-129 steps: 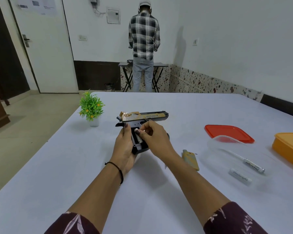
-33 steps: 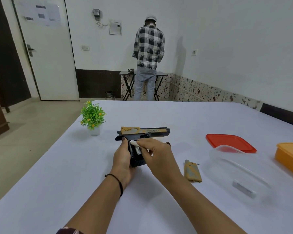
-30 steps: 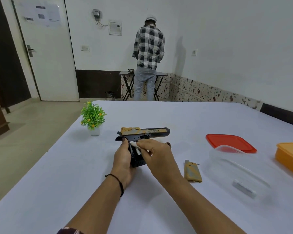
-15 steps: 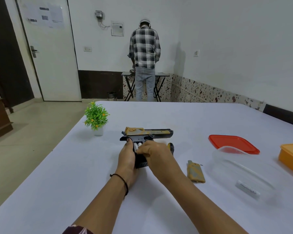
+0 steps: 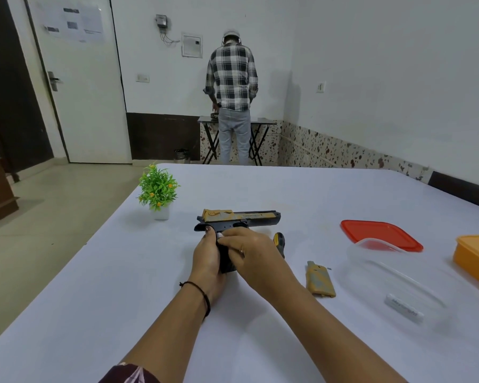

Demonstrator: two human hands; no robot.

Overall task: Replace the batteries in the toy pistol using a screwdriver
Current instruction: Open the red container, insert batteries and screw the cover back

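White battery (image 5: pixel 220 235) surface shows less than one second ago: then the right hand (image 5: pixel 256 257) pinched it at the top of the grip, and now only a sliver shows between the two hands. The toy pistol (image 5: pixel 238 219) has kept its position over the middle of the desk (image 5: pixel 116 299), barrel pointing right, grip toward the person. The left hand (image 5: pixel 208 258) grips the left side of the grip, its fingers wrapped round it. The right hand's fingers curl over the grip from the right, fingertips pressing on the battery. The screwdriver (image 5: pixel 279 240) lies just behind the right hand. The tan battery cover (image 5: pixel 320 279) lies on the desk to the right, beside the clear container (image 5: pixel 371 261).
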